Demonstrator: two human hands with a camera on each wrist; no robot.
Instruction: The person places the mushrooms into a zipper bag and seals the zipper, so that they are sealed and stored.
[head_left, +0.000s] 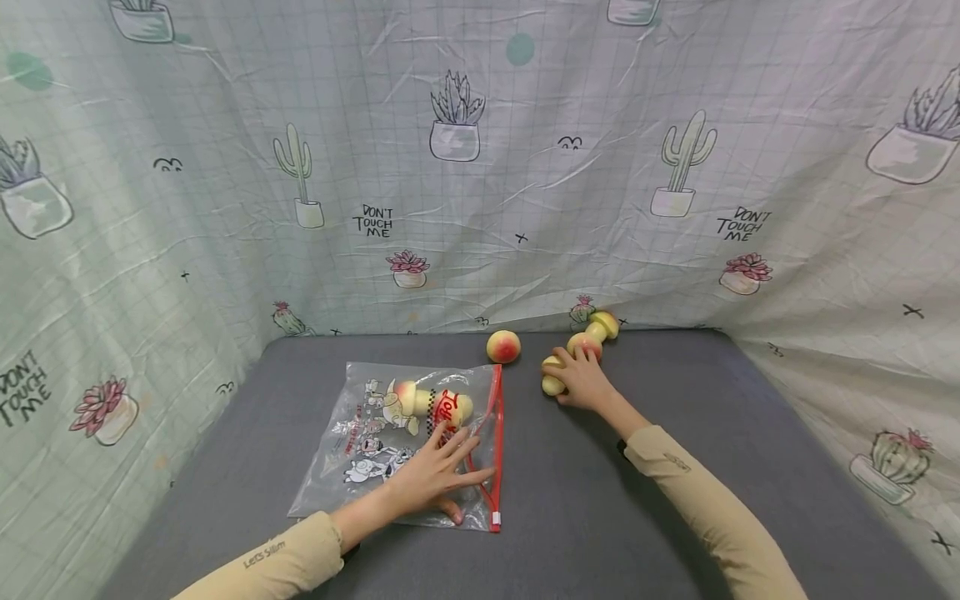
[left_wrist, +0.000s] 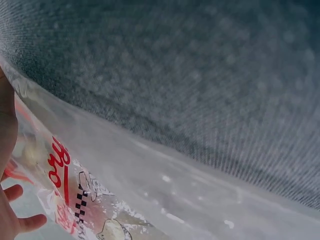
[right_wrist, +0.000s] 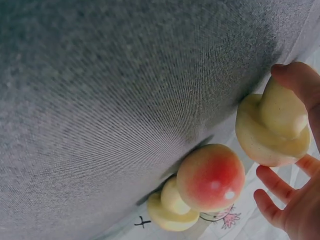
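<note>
My left hand (head_left: 435, 475) rests with fingers spread on a clear zip bag (head_left: 322, 483) lying flat, with a red slider edge and printed cartoon figures. Through the plastic show pale yellow mushroom shapes, one with a pink-red cap (head_left: 405, 398). My right hand (head_left: 588, 385) pinches a pale yellow toy mushroom (right_wrist: 272, 127) between thumb and fingers, the thumb at its stem. Just beyond that hand, a red-blushed mushroom cap (right_wrist: 212, 177) and another yellow mushroom (right_wrist: 172, 207) sit close together. In the left wrist view, the hand's fingers (left_wrist: 32, 223) appear beside the bag's red print.
One red-and-yellow rounded cap (head_left: 503, 347) sits at the table's back edge, behind the bag's red zip. The grey table (head_left: 600, 517) is bordered by a hanging cloth (head_left: 495, 275) printed with cacti and pots.
</note>
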